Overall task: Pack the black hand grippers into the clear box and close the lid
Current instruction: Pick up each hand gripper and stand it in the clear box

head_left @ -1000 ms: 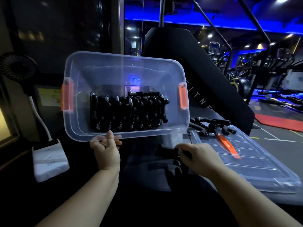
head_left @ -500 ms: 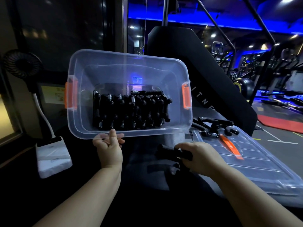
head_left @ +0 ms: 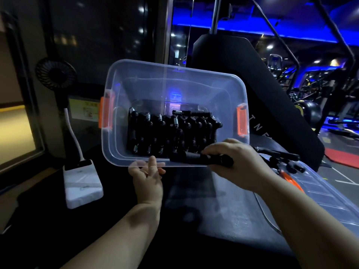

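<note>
Since prior frame: right hand (head_left: 239, 166) has lifted off the counter (head_left: 194, 214), clenched round one black hand gripper (head_left: 202, 159), now at the near rim of the clear plastic box (head_left: 174, 78) — left hand (head_left: 148, 179) grips that rim, tilting box for loading.

Dim, blue-lit, perhaps slightly blurred

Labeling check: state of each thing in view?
clear box: open, tilted toward camera, left hand pinches near rim
lid: off, flat at right
packed grippers: rowed inside box
held gripper: gripped by right hand at box rim
loose grippers: at lid's far end
</note>
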`<control>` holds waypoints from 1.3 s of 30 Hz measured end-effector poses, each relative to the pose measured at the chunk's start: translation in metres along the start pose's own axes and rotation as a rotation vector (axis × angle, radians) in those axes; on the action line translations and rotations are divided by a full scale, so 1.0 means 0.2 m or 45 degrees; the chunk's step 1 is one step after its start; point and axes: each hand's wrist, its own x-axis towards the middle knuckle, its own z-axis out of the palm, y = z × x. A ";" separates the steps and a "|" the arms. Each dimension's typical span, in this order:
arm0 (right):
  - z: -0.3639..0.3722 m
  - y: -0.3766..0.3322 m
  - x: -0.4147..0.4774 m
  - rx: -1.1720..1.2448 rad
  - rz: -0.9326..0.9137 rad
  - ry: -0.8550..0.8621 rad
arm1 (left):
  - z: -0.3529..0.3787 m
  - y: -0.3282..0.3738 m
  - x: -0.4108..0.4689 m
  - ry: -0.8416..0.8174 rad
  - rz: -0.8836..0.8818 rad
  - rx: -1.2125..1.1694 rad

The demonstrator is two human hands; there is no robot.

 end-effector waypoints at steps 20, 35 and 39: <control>0.32 -0.08 0.89 -0.156 0.056 0.135 | -0.01 -0.06 0.02 0.048 0.110 -0.058; 0.64 -0.01 1.23 -0.250 0.132 -0.086 | -0.01 -0.10 0.03 -0.041 0.004 -0.154; 0.65 -0.01 1.22 -0.366 0.144 -0.208 | -0.01 -0.11 0.03 -0.001 0.038 -0.161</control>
